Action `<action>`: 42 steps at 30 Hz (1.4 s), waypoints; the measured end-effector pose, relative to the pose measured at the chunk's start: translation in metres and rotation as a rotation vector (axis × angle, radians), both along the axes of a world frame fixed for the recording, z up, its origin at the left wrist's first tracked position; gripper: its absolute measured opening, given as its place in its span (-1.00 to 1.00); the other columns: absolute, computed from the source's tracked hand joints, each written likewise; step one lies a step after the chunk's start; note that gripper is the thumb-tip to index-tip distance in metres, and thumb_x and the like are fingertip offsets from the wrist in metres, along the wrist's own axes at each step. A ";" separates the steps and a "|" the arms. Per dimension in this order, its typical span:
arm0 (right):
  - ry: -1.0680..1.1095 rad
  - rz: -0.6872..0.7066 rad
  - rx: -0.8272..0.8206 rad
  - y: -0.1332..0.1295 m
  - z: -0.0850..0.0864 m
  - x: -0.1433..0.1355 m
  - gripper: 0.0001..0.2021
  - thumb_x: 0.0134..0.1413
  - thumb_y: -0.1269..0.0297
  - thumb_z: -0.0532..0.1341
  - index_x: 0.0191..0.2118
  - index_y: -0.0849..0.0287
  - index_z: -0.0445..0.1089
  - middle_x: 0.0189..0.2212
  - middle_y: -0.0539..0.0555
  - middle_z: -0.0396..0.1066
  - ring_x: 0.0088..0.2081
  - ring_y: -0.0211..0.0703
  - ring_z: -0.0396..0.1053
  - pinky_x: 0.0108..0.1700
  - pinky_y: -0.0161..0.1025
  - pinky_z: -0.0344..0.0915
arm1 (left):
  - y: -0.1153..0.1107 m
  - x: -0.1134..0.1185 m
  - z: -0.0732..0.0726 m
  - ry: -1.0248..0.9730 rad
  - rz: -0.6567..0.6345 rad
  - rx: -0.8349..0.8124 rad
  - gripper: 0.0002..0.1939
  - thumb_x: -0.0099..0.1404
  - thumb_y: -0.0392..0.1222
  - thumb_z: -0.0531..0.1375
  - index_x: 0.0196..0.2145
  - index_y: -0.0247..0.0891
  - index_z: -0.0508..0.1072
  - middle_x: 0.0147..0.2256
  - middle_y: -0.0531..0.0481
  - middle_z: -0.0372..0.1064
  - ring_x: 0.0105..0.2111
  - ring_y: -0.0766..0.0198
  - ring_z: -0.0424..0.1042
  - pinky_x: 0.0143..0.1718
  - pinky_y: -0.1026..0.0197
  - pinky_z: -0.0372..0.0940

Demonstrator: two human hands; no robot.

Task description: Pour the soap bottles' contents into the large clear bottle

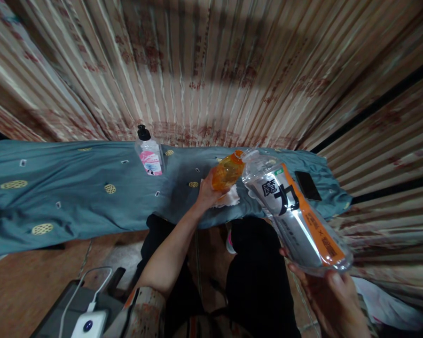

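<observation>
The left hand (205,191) is closed around the lower part of a small orange bottle (227,172), fingers wrapped over its rounded, translucent plastic body; the bottle tilts to the right, its neck up against the mouth of the big bottle (293,214). The right hand (329,293) cups the base of that big bottle from below, fingers curled along its lower edge and thumb at the rim. It is clear, smooth plastic, long and roughly cylindrical, lying slanted with its mouth up and to the left, wrapped in a grey and orange label with bold black characters. Both bottles are held in the air above the near edge of the cloth (74,192). Just under the left hand lies a crumpled white tissue (229,199). The cloth is teal, soft and wrinkled, dotted with yellow oval patches, and spreads across a low surface. Further back on it stands a pump bottle (149,152), clear with a black top and pink label. A flat black phone (308,185) lies at the right end. Behind hangs a pleated beige curtain (211,70) with reddish print
</observation>
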State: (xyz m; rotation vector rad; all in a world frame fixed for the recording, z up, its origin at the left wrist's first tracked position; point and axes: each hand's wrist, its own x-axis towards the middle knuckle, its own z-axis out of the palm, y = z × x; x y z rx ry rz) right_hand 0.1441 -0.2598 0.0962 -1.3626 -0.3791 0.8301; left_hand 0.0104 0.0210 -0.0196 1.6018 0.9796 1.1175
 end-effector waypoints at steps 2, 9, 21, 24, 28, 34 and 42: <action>-0.009 0.003 0.001 0.000 0.000 0.001 -0.50 -0.01 -0.01 0.49 0.08 -0.08 0.56 -0.01 0.12 0.63 -0.13 0.10 0.66 -0.18 -0.13 0.61 | 0.000 0.000 -0.001 -0.005 0.001 0.001 -0.23 -0.01 -0.23 0.49 0.15 -0.17 0.36 -0.01 -0.06 0.59 -0.02 0.06 0.59 0.13 -0.01 0.45; -0.020 0.017 0.005 0.001 0.003 0.000 -0.57 -0.02 -0.03 0.50 -0.02 -0.07 0.60 -0.08 0.06 0.66 -0.18 0.02 0.67 -0.19 -0.20 0.60 | 0.001 0.001 -0.005 -0.030 -0.017 -0.009 -0.19 -0.02 -0.26 0.48 0.18 -0.18 0.32 0.02 -0.09 0.57 0.00 0.04 0.58 0.14 -0.03 0.44; -0.056 0.020 -0.016 0.002 0.002 0.000 -0.61 0.00 -0.02 0.48 -0.05 -0.05 0.59 -0.10 0.11 0.66 -0.15 0.11 0.65 -0.19 -0.07 0.58 | 0.001 0.002 -0.001 -0.004 -0.013 -0.011 -0.22 -0.02 -0.27 0.47 0.16 -0.18 0.33 -0.02 -0.06 0.59 -0.03 0.06 0.59 0.12 -0.02 0.45; -0.059 0.021 -0.023 0.002 0.002 0.001 -0.59 -0.01 -0.03 0.48 -0.05 -0.02 0.59 -0.11 0.12 0.66 -0.17 0.12 0.66 -0.20 -0.08 0.59 | 0.001 0.002 -0.001 -0.002 -0.011 -0.005 -0.22 -0.03 -0.27 0.48 0.15 -0.19 0.33 -0.01 -0.06 0.58 -0.02 0.07 0.59 0.12 -0.01 0.45; -0.061 0.019 -0.019 0.002 0.003 0.000 -0.60 0.00 -0.04 0.47 -0.05 -0.01 0.58 -0.11 0.11 0.67 -0.18 0.09 0.66 -0.21 -0.11 0.59 | 0.000 0.000 0.002 0.000 -0.021 -0.019 -0.22 -0.02 -0.27 0.48 0.15 -0.18 0.34 0.00 -0.07 0.58 0.00 0.05 0.58 0.14 -0.03 0.44; -0.075 0.024 -0.025 0.001 0.000 0.002 -0.57 0.01 -0.01 0.47 -0.02 0.03 0.55 -0.10 0.15 0.65 -0.18 0.14 0.66 -0.20 -0.05 0.59 | 0.000 -0.001 0.003 -0.005 -0.019 -0.016 -0.21 -0.03 -0.26 0.49 0.15 -0.17 0.35 -0.01 -0.07 0.59 -0.01 0.04 0.59 0.14 -0.04 0.44; -0.048 0.016 -0.019 0.001 -0.001 0.003 -0.57 0.00 0.00 0.47 -0.01 0.00 0.56 -0.08 0.11 0.66 -0.15 0.08 0.64 -0.19 -0.12 0.58 | -0.001 0.001 0.005 -0.011 -0.022 -0.032 -0.22 -0.03 -0.28 0.49 0.14 -0.22 0.35 0.01 -0.11 0.57 0.00 0.04 0.58 0.14 -0.03 0.45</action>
